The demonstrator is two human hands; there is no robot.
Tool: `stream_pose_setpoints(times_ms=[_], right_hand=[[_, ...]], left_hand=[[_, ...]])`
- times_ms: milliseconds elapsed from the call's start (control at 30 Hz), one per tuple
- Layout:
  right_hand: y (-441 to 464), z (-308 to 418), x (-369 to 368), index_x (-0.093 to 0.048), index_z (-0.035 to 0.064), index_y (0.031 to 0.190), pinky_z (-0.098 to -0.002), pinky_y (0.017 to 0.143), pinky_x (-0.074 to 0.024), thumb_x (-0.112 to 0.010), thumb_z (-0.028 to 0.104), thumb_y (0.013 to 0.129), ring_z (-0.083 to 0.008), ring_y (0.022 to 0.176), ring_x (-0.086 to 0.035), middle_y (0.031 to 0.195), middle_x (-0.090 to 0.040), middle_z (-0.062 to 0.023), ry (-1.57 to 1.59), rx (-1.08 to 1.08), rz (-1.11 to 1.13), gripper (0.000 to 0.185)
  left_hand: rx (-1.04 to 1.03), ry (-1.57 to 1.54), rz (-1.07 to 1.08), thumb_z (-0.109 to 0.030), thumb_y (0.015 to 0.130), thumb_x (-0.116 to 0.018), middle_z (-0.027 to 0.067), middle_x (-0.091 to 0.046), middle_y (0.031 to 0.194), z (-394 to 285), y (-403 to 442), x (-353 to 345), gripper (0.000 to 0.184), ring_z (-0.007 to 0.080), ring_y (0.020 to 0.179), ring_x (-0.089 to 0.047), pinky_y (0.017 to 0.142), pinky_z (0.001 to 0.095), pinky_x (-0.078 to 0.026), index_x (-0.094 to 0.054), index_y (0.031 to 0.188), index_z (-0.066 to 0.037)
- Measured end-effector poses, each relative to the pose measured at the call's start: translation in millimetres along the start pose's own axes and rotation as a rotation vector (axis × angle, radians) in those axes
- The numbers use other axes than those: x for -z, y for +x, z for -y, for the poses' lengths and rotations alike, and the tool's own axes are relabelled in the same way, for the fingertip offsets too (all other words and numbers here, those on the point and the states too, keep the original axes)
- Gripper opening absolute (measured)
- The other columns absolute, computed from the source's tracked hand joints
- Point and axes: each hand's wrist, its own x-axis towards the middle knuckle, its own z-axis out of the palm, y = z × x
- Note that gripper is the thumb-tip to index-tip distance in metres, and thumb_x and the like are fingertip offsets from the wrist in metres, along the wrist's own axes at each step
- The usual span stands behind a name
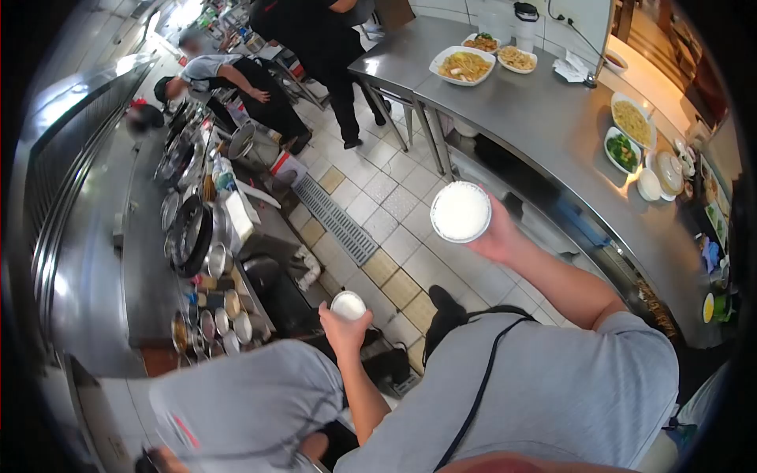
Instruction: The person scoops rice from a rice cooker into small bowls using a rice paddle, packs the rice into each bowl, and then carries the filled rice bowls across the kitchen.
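My right hand (498,233) reaches forward over the tiled floor with its fingers wrapped around the side of a white bowl (433,214). White rice (461,209) fills this bowl to the rim. Lower and to the left, my left hand (345,333) grips a smaller-looking bowl (335,299), which also holds white rice (348,306). Both bowls are held roughly level in the air, apart from each other. The steel counter on the right is nearest to my right hand.
A steel counter (520,118) on the right bears a noodle dish (465,66), greens (621,150) and a lidded pot (669,172). On the left are a wok (189,236) and several seasoning containers (223,322). A co-worker (244,394) bends close beside me; others stand ahead. A drain grate (335,221) crosses the floor.
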Motion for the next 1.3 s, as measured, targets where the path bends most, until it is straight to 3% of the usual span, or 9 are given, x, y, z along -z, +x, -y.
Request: stream_pose_setpoints(times_ms=[200,400,567,633,867,1000,1100,1233,1300], right_hand=[[163,42,-32,-0.058,0.0155,0.150,-0.0591,0.120,-0.0417,-0.047,0.054,0.109,-0.0350,0.141,-0.056,0.153,-0.060,-0.0106,0.150,0.107,-0.041,0.057],[340,94,-10,-0.058,0.0156,0.149,-0.0641,0.119,-0.0396,-0.047,0.052,0.109,-0.0372,0.141,-0.056,0.153,-0.060,-0.0111,0.254,0.203,-0.075,0.056],[528,173,-30,-0.059,0.0147,0.149,-0.0589,0.120,-0.0415,-0.044,0.052,0.110,-0.0338,0.140,-0.057,0.152,-0.060,-0.0102,0.233,0.177,-0.135,0.056],[602,206,-58,-0.059,0.0173,0.149,-0.0501,0.116,-0.0469,-0.042,0.059,0.110,-0.0286,0.138,-0.059,0.150,-0.062,-0.0053,0.137,0.079,-0.108,0.059],[865,320,-165,-0.060,0.0133,0.148,-0.0496,0.118,-0.0456,-0.042,0.053,0.111,-0.0277,0.137,-0.060,0.150,-0.062,-0.0067,-0.006,0.021,-0.094,0.057],[1003,355,-176,-0.061,0.0161,0.147,-0.0497,0.117,-0.0466,-0.046,0.055,0.109,-0.0268,0.137,-0.061,0.149,-0.063,-0.0053,0.011,0.086,-0.112,0.056],[1090,361,-185,-0.061,0.0155,0.146,-0.0497,0.118,-0.0464,-0.046,0.055,0.109,-0.0277,0.136,-0.061,0.148,-0.064,-0.0062,0.123,0.180,-0.140,0.057],[1179,385,-197,-0.062,0.0147,0.145,-0.0502,0.118,-0.0469,-0.045,0.054,0.109,-0.0292,0.136,-0.061,0.148,-0.064,-0.0069,0.199,0.325,-0.244,0.056],[1219,399,-186,-0.056,0.0129,0.150,-0.0638,0.119,-0.0422,-0.039,0.051,0.109,-0.0408,0.140,-0.056,0.154,-0.058,-0.0137,0.241,0.458,-0.350,0.059]], left_hand=[[-0.394,0.000,0.044,-0.035,0.061,-0.093,0.0335,-0.053,0.144,-119,233,-29,0.115,0.0472,0.135,-0.053,0.115,0.0489,-0.045,-0.039,0.152,0.010],[-0.558,-0.099,0.269,-0.035,0.064,-0.093,0.0323,-0.051,0.146,-260,436,-87,0.115,0.0449,0.138,-0.051,0.116,0.0473,-0.044,-0.037,0.154,0.010],[-0.500,0.032,0.277,-0.034,0.064,-0.093,0.0315,-0.050,0.148,-338,607,-140,0.117,0.0441,0.139,-0.050,0.116,0.0471,-0.044,-0.034,0.155,0.009],[-0.438,0.066,0.290,-0.033,0.064,-0.094,0.0314,-0.050,0.149,-346,667,-141,0.118,0.0440,0.140,-0.050,0.117,0.0469,-0.044,-0.033,0.156,0.009],[-0.151,0.071,0.167,-0.036,0.062,-0.095,0.0318,-0.052,0.148,-361,906,-146,0.120,0.0440,0.137,-0.054,0.116,0.0461,-0.045,-0.034,0.155,0.009],[-0.151,0.064,0.194,-0.038,0.061,-0.095,0.0321,-0.054,0.146,-362,1067,-171,0.121,0.0446,0.135,-0.055,0.114,0.0466,-0.047,-0.035,0.154,0.009],[-0.295,0.082,0.207,-0.038,0.060,-0.095,0.0320,-0.054,0.145,-381,1205,-204,0.119,0.0453,0.134,-0.055,0.113,0.0474,-0.047,-0.036,0.152,0.009],[-0.517,0.150,0.324,-0.037,0.060,-0.096,0.0306,-0.055,0.142,-487,1358,-236,0.118,0.0452,0.132,-0.055,0.111,0.0476,-0.048,-0.036,0.153,0.006],[-0.643,0.210,0.387,-0.035,0.060,-0.096,0.0297,-0.053,0.143,-557,1416,-254,0.119,0.0443,0.132,-0.055,0.110,0.0473,-0.050,-0.034,0.154,0.005]])
